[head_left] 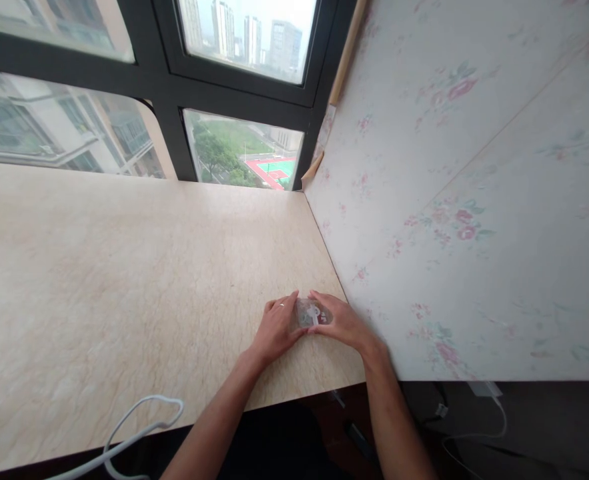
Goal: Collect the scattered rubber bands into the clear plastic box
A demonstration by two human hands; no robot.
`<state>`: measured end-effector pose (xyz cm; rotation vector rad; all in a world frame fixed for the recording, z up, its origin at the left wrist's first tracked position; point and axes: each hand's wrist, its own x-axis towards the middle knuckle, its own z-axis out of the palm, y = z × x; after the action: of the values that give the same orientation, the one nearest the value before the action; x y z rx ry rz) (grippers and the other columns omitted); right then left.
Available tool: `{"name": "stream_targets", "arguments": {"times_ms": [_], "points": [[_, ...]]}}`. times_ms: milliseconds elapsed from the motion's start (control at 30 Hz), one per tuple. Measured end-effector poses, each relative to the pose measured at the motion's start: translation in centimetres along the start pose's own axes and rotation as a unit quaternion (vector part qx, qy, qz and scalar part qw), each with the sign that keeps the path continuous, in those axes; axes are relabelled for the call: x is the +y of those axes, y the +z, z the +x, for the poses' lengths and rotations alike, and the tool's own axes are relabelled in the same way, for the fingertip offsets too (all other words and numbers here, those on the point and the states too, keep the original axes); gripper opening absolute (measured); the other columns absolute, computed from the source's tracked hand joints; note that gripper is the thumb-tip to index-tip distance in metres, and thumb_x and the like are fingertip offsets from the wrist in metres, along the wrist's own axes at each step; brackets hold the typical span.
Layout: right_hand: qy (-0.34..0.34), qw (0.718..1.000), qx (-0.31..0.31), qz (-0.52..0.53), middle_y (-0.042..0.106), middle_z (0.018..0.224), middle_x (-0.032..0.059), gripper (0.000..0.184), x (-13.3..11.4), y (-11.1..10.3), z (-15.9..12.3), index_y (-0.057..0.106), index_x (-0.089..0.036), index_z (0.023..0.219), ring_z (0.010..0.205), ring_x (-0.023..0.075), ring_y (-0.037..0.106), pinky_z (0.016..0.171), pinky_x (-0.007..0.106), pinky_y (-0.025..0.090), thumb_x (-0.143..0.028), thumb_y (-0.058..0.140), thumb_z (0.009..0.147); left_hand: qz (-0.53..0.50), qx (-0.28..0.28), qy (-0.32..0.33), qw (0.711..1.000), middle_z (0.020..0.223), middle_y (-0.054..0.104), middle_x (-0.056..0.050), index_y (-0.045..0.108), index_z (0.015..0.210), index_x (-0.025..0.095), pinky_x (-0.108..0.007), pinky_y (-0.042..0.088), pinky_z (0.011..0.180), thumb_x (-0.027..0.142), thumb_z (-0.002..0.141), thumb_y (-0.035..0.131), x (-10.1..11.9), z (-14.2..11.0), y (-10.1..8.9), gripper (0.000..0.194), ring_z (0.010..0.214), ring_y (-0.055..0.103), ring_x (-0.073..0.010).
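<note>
A small clear plastic box (313,313) with a white and dark red print on top lies on the marble-patterned sill, near its right end. From the left side my left hand (279,325) is closed on it, thumb at the near edge and fingers at the far edge; a ring shows on one finger. My right hand (341,321) grips the opposite end in the same way, close to the wall. The two thumbs nearly meet at the near side. What the box contains cannot be made out.
A papered wall (474,167) with pink flowers rises right beside my right hand. Dark window frames (239,93) stand behind the sill (124,267). A white cable (144,427) loops over the front edge at lower left. Another cord (479,435) hangs at lower right.
</note>
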<state>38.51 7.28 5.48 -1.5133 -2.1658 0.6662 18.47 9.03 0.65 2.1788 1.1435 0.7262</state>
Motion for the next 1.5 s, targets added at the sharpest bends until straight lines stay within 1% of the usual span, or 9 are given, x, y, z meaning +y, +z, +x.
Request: {"name": "stream_targets", "arguments": {"times_ms": [333,600,767,933,1000,1133,1267,1367,1500], "points": [[0.002,1.0,-0.016,-0.022,0.06,0.129,0.0102,0.078,0.2,-0.7,0.2,0.055,-0.021,0.132,0.117,0.0265,0.057,0.101,0.042,0.045,-0.047,0.08,0.063,-0.014,-0.003,-0.006,1.0,0.132,0.055,-0.015,0.034,0.139,0.021,-0.045,0.031,0.103,0.043,0.077,0.067,0.2,0.0,-0.3,0.074,0.123,0.05,-0.029],[0.007,1.0,0.004,0.024,0.063,0.126,0.008,0.072,0.2,-1.4,0.5,0.057,-0.022,0.129,0.115,0.0256,0.059,0.1,0.041,0.046,-0.05,0.078,0.066,-0.008,0.005,-0.021,1.0,0.133,0.055,-0.013,0.034,0.141,0.022,-0.045,0.032,0.102,0.035,0.076,0.068,0.3,-0.1,-0.2,0.074,0.122,0.051,-0.029],[0.01,0.992,0.106,0.064,0.059,0.131,0.0065,0.067,-0.5,-1.5,0.3,0.055,-0.026,0.13,0.12,0.0243,0.054,0.104,0.043,0.043,-0.049,0.075,0.07,-0.01,0.007,-0.026,1.0,0.128,0.06,-0.011,0.032,0.142,0.021,-0.044,0.033,0.102,0.032,0.075,0.069,0.4,-0.1,-0.1,0.077,0.12,0.053,-0.0273],[0.039,0.973,0.208,0.09,0.054,0.136,0.0078,0.062,-1.0,-1.8,0.5,0.051,-0.025,0.133,0.121,0.0236,0.053,0.101,0.042,0.046,-0.048,0.068,0.078,-0.012,0.015,-0.027,0.999,0.131,0.058,-0.01,0.036,0.14,0.023,-0.044,0.033,0.102,0.034,0.073,0.071,0.5,-0.1,-0.2,0.076,0.121,0.052,-0.0271],[0.052,0.976,0.203,0.066,0.053,0.137,0.0088,0.061,-0.6,-1.8,1.4,0.051,-0.024,0.133,0.122,0.0244,0.052,0.101,0.043,0.045,-0.048,0.067,0.079,-0.009,0.016,-0.025,1.0,0.131,0.058,-0.01,0.038,0.138,0.024,-0.044,0.033,0.103,0.036,0.073,0.071,0.5,-0.1,-0.2,0.074,0.121,0.052,-0.0269],[0.081,0.987,0.14,-0.014,0.056,0.133,0.0129,0.058,1.1,-1.2,4.5,0.054,-0.018,0.128,0.123,0.025,0.051,0.104,0.041,0.039,-0.042,0.069,0.078,0.001,0.016,-0.023,1.0,0.13,0.058,-0.009,0.043,0.135,0.024,-0.043,0.034,0.103,0.037,0.074,0.071,0.4,-0.2,-0.2,0.069,0.12,0.053,-0.0265],[0.101,0.989,0.093,-0.057,0.061,0.124,0.0153,0.052,2.8,-0.2,7.1,0.059,-0.014,0.12,0.116,0.0259,0.055,0.1,0.04,0.041,-0.031,0.074,0.073,0.003,0.013,-0.021,1.0,0.13,0.058,-0.009,0.047,0.131,0.023,-0.043,0.034,0.102,0.036,0.073,0.072,0.5,-0.2,-0.3,0.064,0.121,0.052,-0.0264],[0.087,0.991,0.08,-0.054,0.066,0.114,0.0103,0.044,3.3,0.1,7.6,0.062,-0.016,0.112,0.109,0.0237,0.059,0.095,0.038,0.044,-0.029,0.073,0.072,-0.005,0.015,-0.017,1.0,0.129,0.059,-0.009,0.049,0.129,0.024,-0.044,0.034,0.102,0.036,0.073,0.072,0.5,-0.1,-0.4,0.062,0.12,0.053,-0.0272],[0.072,0.993,0.087,-0.031,0.061,0.125,0.0095,0.044,3.2,0.2,6.4,0.058,-0.018,0.118,0.118,0.0222,0.054,0.101,0.039,0.04,-0.036,0.066,0.079,-0.026,0.021,-0.012,0.999,0.128,0.059,-0.011,0.05,0.129,0.023,-0.046,0.034,0.102,0.036,0.07,0.075,0.4,-0.2,-0.4,0.065,0.119,0.053,-0.0284]]}}
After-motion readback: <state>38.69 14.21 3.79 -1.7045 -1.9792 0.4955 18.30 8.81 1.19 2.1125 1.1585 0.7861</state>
